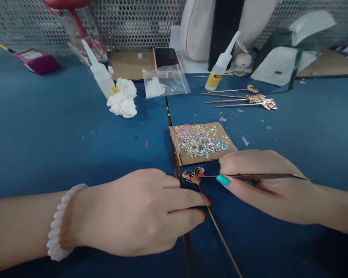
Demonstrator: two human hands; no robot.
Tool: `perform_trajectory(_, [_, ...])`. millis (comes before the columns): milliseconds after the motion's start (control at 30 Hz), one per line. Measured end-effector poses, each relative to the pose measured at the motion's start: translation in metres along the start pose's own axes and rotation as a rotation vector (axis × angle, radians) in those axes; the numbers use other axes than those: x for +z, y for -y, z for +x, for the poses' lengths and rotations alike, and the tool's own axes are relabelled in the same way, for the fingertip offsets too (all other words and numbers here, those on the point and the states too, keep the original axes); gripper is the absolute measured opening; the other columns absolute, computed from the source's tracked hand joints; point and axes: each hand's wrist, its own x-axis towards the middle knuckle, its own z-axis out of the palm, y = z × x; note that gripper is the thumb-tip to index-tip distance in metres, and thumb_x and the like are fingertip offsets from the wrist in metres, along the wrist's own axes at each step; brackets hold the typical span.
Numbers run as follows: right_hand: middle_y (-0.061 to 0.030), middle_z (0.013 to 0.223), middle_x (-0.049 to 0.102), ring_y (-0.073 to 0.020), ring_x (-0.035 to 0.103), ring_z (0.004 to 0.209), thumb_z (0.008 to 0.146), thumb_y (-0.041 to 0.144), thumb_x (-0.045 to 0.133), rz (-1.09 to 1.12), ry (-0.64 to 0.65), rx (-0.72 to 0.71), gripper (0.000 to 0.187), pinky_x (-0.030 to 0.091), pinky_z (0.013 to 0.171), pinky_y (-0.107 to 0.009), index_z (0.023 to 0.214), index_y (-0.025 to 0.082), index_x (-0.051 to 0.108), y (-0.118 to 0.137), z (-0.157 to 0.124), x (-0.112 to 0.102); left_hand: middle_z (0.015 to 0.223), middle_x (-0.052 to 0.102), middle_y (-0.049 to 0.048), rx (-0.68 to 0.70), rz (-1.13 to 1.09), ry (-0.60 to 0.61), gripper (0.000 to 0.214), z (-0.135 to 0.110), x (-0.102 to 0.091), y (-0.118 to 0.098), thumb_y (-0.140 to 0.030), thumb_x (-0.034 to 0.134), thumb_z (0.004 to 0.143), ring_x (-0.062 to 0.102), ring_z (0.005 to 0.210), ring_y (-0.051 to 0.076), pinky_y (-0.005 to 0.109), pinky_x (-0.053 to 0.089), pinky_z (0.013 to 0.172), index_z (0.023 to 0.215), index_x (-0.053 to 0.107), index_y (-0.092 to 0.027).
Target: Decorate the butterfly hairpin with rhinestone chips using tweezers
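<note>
A gold hairpin [220, 231] with a butterfly head [193, 176] lies slantwise over the blue table, its long stick running toward the lower right. My left hand [142, 210], wearing a beaded bracelet, is closed on the stick just below the head; its thumb is hidden. Pinched between thumb and fingers of my right hand [266, 185] are thin metal tweezers [240, 177], whose tip meets the right side of the butterfly. Pink pieces show on the wings. Just beyond the butterfly, a cardboard piece [188, 159] carries many small iridescent rhinestones [201, 143].
Several gold hairpins [237, 101] lie at the back right, near a yellow-labelled glue bottle [216, 75]. Another bottle [102, 79] leans on white tissue [123, 101]. Behind stand a bag of beads [155, 88], a phone [166, 58], and a tissue box [274, 63]. A dark seam [174, 154] crosses the table.
</note>
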Motion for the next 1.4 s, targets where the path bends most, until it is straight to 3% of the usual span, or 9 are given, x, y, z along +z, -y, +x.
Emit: perform_trajectory(1400, [0.0041,0.05,0.042,-0.0072,0.033,0.046,0.086,0.008,0.04,-0.015,0.014,0.008,0.029,0.028,0.043,-0.02,0.06,0.019,0.037,0.0033,0.0016,-0.0018,0.127,0.06,0.0037,0.003,-0.006,0.006,0.033,-0.0001,-0.0004,0.0002,-0.016,0.035,0.097,0.062,0.085,0.018,0.034,0.05,0.065,0.117,0.06,-0.01])
